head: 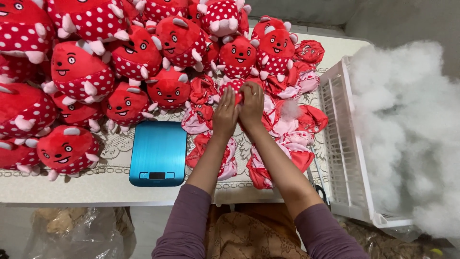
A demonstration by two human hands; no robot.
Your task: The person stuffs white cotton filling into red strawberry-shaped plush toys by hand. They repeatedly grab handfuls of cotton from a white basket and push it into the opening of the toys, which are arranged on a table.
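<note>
My left hand and my right hand are pressed side by side over a flat, unstuffed red plush skin with white dots. Both sets of fingers are closed on its fabric. It lies on top of a heap of several more empty red and pink skins in the middle of the table. Purple sleeves cover my forearms.
A pile of stuffed red dotted plush toys with faces fills the left and back of the table. A blue kitchen scale sits at the front. A white plastic crate heaped with white stuffing fibre stands at right.
</note>
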